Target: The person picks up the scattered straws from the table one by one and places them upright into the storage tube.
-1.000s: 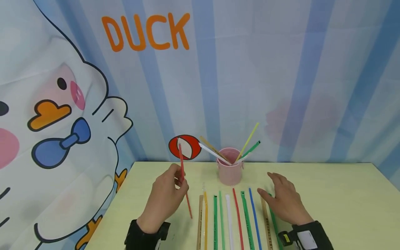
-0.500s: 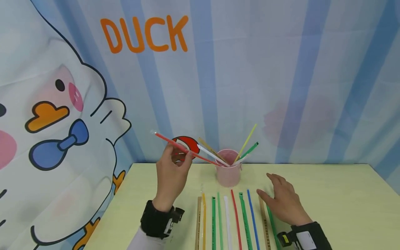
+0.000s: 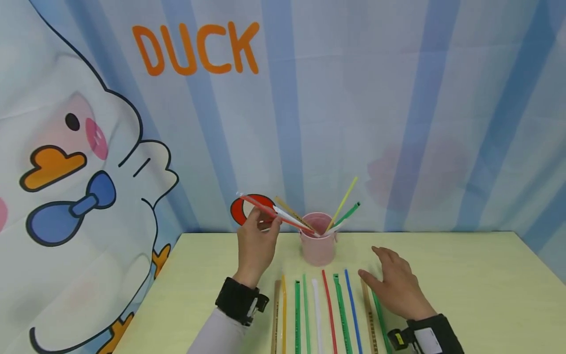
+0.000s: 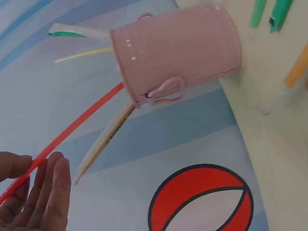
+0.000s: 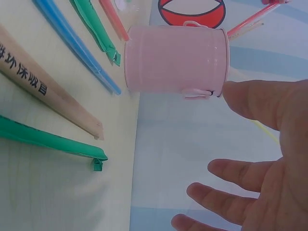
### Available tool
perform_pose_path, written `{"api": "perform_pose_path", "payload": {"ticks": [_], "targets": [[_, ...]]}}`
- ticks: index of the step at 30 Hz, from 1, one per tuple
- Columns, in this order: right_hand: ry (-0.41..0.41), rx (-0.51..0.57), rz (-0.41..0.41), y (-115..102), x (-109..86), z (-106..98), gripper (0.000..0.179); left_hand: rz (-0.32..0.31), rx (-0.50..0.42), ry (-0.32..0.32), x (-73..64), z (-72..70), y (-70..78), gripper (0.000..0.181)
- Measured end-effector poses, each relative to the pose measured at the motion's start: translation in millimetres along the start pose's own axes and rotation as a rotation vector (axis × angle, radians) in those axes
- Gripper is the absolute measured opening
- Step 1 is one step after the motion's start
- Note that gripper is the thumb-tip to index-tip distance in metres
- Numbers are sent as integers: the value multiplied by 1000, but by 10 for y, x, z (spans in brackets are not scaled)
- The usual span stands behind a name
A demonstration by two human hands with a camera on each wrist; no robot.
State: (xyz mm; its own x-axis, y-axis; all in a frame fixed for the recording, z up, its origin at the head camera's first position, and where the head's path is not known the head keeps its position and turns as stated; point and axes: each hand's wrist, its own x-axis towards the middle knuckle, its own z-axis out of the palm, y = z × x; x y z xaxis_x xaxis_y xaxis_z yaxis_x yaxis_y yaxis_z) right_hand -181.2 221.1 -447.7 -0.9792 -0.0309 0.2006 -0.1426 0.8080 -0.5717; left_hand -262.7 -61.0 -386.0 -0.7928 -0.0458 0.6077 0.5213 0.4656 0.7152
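My left hand (image 3: 258, 246) pinches a wrapped red straw (image 4: 82, 118) between thumb and fingers. The straw slants down to the right, its lower end inside the rim of a small pink bucket (image 3: 318, 251). Other straws lean in that bucket: a yellow straw (image 3: 344, 204), a green straw (image 3: 349, 214), a white one and a brown one. To the right, my right hand (image 3: 398, 285) hovers low over the table with fingers spread, holding nothing. Beneath and beside it lie a brown paper-wrapped straw (image 5: 48, 86) and a green straw (image 5: 53, 139).
Several straws lie in a row along the table (image 3: 477, 285) in front of the bucket, among them a yellow straw (image 3: 284, 314), a white straw (image 3: 317, 309), a red straw (image 3: 329, 309) and a blue straw (image 3: 353, 309). A duck-print curtain (image 3: 331, 98) hangs behind the table edge.
My left hand has carried the red straw up and right to the bucket, tilting it from near upright until its lower end entered the rim. The right hand has stayed in place.
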Motion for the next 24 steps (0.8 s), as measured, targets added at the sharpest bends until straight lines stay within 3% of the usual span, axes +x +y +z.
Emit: {"api": "perform_pose_path", "payload": {"ticks": [6, 17, 24], "targets": [[-5, -13, 13, 6, 6, 35, 74, -22, 56, -37, 3, 153, -105, 18], [-10, -17, 14, 24, 5, 34, 73, -139, 125, -125, -42, 360, -244, 17], [-14, -18, 13, 31, 10, 25, 73, -153, 138, -136, -48, 438, -276, 17]]}}
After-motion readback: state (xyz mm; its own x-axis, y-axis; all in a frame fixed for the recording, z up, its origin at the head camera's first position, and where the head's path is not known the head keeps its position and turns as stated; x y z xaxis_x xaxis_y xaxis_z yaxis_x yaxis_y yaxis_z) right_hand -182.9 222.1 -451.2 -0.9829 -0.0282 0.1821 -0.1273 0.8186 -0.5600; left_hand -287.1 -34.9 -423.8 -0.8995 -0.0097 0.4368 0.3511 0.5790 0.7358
